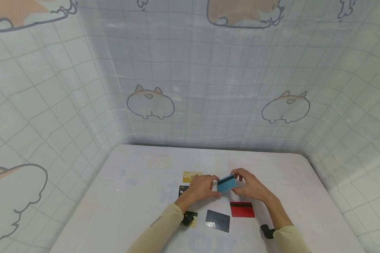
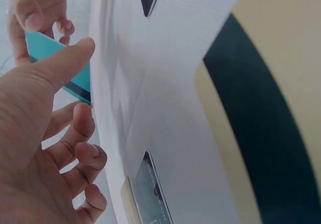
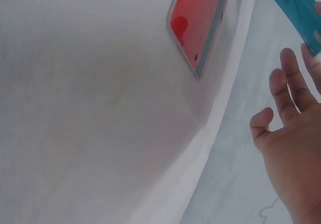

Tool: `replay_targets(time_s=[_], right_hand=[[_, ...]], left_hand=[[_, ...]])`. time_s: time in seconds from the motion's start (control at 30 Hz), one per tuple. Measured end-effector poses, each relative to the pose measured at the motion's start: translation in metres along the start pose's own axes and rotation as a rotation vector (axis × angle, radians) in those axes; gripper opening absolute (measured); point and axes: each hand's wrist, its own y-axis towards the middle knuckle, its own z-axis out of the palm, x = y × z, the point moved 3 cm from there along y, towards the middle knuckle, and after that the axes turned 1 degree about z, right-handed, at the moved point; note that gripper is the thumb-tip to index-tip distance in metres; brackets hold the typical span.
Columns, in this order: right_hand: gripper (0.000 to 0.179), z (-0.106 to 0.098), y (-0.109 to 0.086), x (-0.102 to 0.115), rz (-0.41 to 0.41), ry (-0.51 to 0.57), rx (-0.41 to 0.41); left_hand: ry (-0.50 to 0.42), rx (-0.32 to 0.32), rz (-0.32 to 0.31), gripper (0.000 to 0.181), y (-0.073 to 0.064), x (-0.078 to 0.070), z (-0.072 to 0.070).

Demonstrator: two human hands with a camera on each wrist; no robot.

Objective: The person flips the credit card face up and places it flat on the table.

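A teal-blue card [image 1: 227, 184] with a black stripe is held up, tilted, between the two hands. The left hand [image 1: 201, 188] grips its left side; in the left wrist view the thumb lies across the card [image 2: 44, 45] and the index finger is at its lower corner. On the opposite side the right hand [image 1: 250, 184] pinches the card with index finger and thumb, while its other fingers stay off it. A red card [image 1: 242, 211] with a dark stripe lies below the right hand. Beneath the held card's near side is a dark grey card [image 1: 217, 222].
Left of centre lie a yellow card [image 1: 187, 176], a black card [image 1: 182, 189] partly covered by the left hand, and a cream card [image 2: 271, 108] with a dark stripe. All rest on a white table [image 1: 139, 172] enclosed by a patterned curtain [image 1: 193, 88].
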Motion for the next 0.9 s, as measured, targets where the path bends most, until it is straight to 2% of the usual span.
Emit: replay_targets(time_s=[0.2,0.5,0.6,0.8,0.9], right_hand=[[0.051,0.002,0.0,0.004,-0.025,0.062,-0.002],[0.053,0.005,-0.001,0.011,0.029,0.136,0.058],[0.054,0.006,0.0,0.013,0.007,0.14,0.047],[0.052,0.008,0.001,0.015,-0.107,0.173,0.035],[0.052,0.009,0.001,0.016,-0.119,0.184,0.04]], left_hand=[[-0.001,-0.007,0.012,0.061,-0.001,0.0,0.0],[-0.017,-0.003,0.017,0.063,-0.001,-0.001,0.001],[-0.015,-0.009,0.018,0.063,-0.002,-0.002,0.001],[-0.007,-0.016,0.036,0.063,-0.004,-0.002,0.001],[-0.012,-0.012,0.043,0.062,-0.005,-0.002,0.001]])
